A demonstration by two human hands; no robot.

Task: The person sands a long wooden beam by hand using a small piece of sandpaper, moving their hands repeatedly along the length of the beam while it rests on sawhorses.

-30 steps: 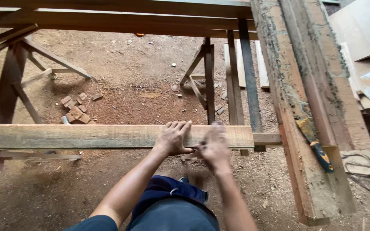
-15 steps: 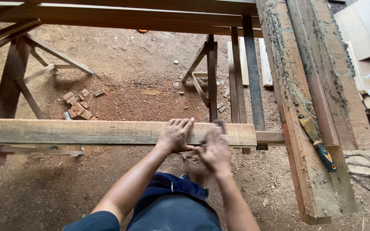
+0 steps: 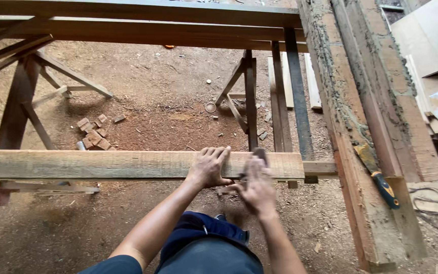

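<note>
Wooden plank (image 3: 102, 165), left hand (image 3: 210, 166) flat on it

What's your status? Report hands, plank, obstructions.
Left hand flat on the plank. Right hand blurred at its near edge, grip unclear. Handsaw on the beam to the right, apart.

A handsaw with a blue-and-yellow handle (image 3: 376, 175) lies on the rough timber beam (image 3: 353, 127) at right. Small wooden offcut blocks (image 3: 94, 135) sit on the sawdust-covered dirt floor (image 3: 163, 86), left of centre. Pale boards (image 3: 432, 35) fill the upper right.
</note>
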